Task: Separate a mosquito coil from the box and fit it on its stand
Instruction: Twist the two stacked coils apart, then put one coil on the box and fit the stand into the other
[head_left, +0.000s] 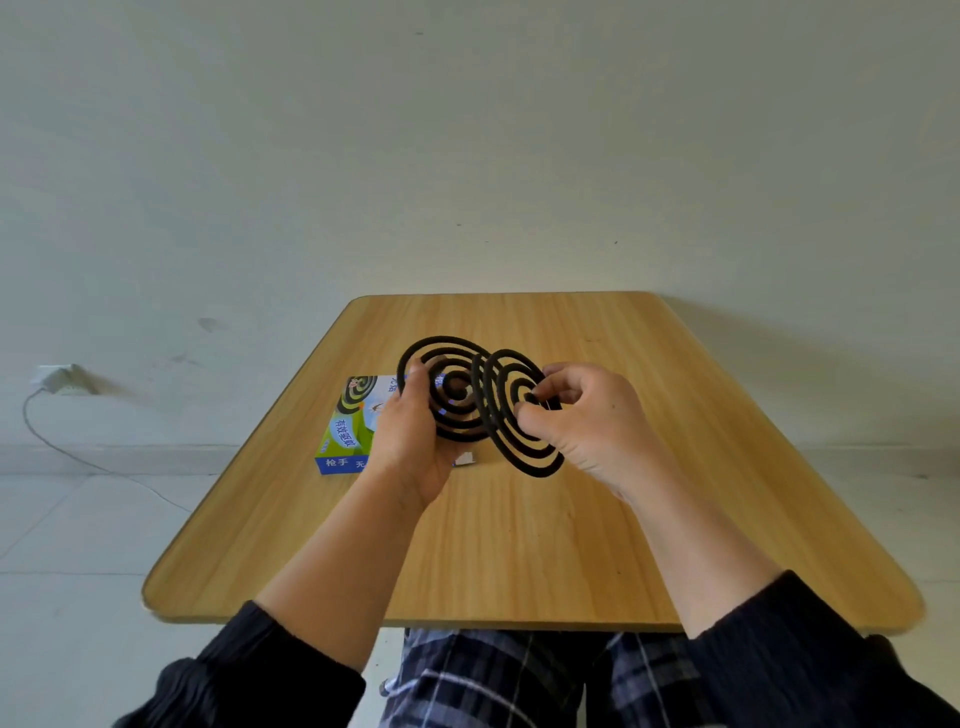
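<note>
Two dark coils held above the table (519, 545), overlapping at inner edges. Left hand (410, 441) grips left coil (441, 358); right hand (587, 421) pinches right coil (524, 457). Box (345, 431) lies behind left hand.

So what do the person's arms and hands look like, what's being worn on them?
Both hands, left hand and right hand, are bare: no gloves, rings or watch visible. Each forearm is bare up to a dark navy, ribbed-looking sleeve, left sleeve and right sleeve, pushed back toward the elbow.

2 coils (452, 389) (524, 415), 1 box (348, 426), 2 hands (410, 441) (597, 421), 1 table (519, 545).
</note>
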